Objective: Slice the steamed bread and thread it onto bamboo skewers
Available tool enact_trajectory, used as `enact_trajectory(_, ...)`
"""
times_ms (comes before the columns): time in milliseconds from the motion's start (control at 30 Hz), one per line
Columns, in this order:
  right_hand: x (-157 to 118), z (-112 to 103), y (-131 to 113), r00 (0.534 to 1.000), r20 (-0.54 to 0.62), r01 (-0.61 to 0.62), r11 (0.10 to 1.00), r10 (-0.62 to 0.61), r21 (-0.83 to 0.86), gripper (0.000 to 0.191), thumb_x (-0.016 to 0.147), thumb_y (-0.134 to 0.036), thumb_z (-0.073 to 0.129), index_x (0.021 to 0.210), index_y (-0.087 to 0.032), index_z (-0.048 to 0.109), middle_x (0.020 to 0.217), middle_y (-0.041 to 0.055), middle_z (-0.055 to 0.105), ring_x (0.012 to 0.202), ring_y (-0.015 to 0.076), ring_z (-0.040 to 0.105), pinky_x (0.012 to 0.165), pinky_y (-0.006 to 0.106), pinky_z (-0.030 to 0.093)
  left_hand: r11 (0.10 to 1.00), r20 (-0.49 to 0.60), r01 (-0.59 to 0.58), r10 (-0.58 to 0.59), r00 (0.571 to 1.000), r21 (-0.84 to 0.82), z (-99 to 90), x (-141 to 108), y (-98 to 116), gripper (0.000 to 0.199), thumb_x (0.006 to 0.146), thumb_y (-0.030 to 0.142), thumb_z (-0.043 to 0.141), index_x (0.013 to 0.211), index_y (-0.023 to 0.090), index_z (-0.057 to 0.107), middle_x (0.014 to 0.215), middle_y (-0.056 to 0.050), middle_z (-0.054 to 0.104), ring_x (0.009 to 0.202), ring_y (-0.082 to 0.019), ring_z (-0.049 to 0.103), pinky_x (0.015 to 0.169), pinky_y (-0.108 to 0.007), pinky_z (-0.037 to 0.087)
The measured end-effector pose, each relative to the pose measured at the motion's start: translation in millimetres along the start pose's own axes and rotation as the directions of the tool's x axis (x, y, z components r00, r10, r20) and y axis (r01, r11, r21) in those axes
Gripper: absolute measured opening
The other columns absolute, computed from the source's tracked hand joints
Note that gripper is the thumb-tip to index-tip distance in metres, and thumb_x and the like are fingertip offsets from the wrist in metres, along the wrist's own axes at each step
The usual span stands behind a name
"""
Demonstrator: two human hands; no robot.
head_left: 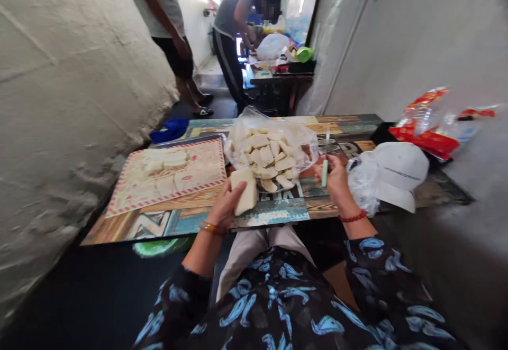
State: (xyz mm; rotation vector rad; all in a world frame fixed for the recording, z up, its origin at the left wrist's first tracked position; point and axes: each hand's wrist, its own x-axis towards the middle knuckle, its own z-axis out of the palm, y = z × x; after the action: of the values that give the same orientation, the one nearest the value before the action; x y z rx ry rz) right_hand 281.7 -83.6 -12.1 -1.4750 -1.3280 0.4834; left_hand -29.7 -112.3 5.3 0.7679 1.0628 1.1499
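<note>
My left hand (223,206) grips a cream-coloured, round-cornered block (244,191) that looks like dough or steamed bread, holding it upright over the table's near edge. In my right hand (336,176) is a small knife (324,173) with a pale green handle, its blade pointing up and away from me. Between the hands, a little farther off, lies an open clear plastic bag (305,138) full of pale cut slices (266,155). To the left, more white blocks (177,159) rest on a tray lined with red-striped paper (135,189). The knife and block are apart.
A white cap (401,173) and crumpled plastic (362,183) lie on the right of the wood-patterned table (190,213), with red packaging (426,138) behind. A blue cloth (170,129) is at the far left. Two people (234,27) stand beyond, one bending over another table.
</note>
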Motion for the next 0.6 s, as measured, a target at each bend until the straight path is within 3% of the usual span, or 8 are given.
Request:
enact_trajectory(100,-36,-21,-15,0.996,0.085,0.017,1.0,-0.018,0.003,0.049,0.082,-0.047,0.072,0.122,-0.022,0.062,0.081,0.0025,0.073,0.071,0.0223,0.072,0.067,0.037,0.061,1.0,0.006,0.009,-0.009,1.0,0.01,4.3,-1,9,0.061,0.07,0.037,0.086,0.123,0.019,0.061,0.098,-0.007,0.077,0.071,-0.018,0.072,0.059,-0.025,0.06)
enact_trajectory(200,-73,-53,-19,0.984,0.165,0.088,0.986,-0.064,-0.138,0.048,0.083,-0.039,0.073,0.129,-0.03,0.065,0.11,0.0048,0.077,0.087,0.0249,0.076,0.082,0.041,0.062,1.0,0.1,0.02,-0.02,0.995,-0.001,11.2,1,14,0.058,0.072,0.039,0.084,0.122,0.018,0.063,0.103,-0.008,0.077,0.073,-0.018,0.073,0.058,-0.023,0.06)
enact_trajectory(267,-90,-78,-8,0.981,0.18,0.109,0.966,-0.067,-0.235,0.045,0.085,-0.038,0.071,0.129,-0.033,0.067,0.122,0.0045,0.076,0.094,0.0275,0.076,0.085,0.044,0.062,0.999,0.135,0.037,-0.035,0.99,-0.016,17.3,2,14,0.059,0.072,0.039,0.084,0.123,0.018,0.063,0.104,-0.009,0.077,0.074,-0.019,0.074,0.058,-0.023,0.06)
enact_trajectory(333,-96,-100,16,0.981,0.188,0.11,0.937,-0.049,-0.332,0.044,0.086,-0.038,0.069,0.129,-0.033,0.069,0.122,0.0055,0.076,0.099,0.0306,0.076,0.087,0.046,0.062,0.997,0.141,0.062,-0.056,0.988,-0.038,24.2,3,12,0.058,0.074,0.037,0.083,0.124,0.017,0.062,0.103,-0.01,0.077,0.075,-0.02,0.074,0.058,-0.024,0.06)
enact_trajectory(433,-76,-114,56,0.978,0.207,0.113,0.871,-0.013,-0.477,0.043,0.085,-0.04,0.068,0.127,-0.031,0.071,0.11,0.0078,0.08,0.094,0.0341,0.077,0.081,0.048,0.061,0.993,0.144,0.084,-0.071,0.987,-0.088,34.0,4,9,0.057,0.075,0.036,0.083,0.124,0.016,0.061,0.104,-0.011,0.077,0.076,-0.02,0.074,0.059,-0.025,0.06)
enact_trajectory(500,-45,-108,75,0.984,0.177,0.104,0.83,-0.007,-0.549,0.044,0.083,-0.044,0.068,0.123,-0.026,0.073,0.099,0.0107,0.081,0.09,0.0365,0.077,0.075,0.048,0.061,0.992,0.141,0.072,-0.057,0.988,-0.103,38.0,5,9,0.058,0.073,0.037,0.084,0.123,0.017,0.061,0.104,-0.011,0.076,0.075,-0.02,0.073,0.059,-0.025,0.059)
enact_trajectory(600,9,-90,82,0.991,0.124,0.116,0.817,-0.055,-0.565,0.042,0.082,-0.042,0.066,0.117,-0.02,0.074,0.097,0.0132,0.08,0.088,0.0353,0.076,0.077,0.046,0.059,0.997,0.101,0.025,-0.018,0.995,-0.077,37.1,5,12,0.061,0.071,0.041,0.085,0.121,0.018,0.061,0.101,-0.009,0.076,0.072,-0.019,0.071,0.058,-0.026,0.058)
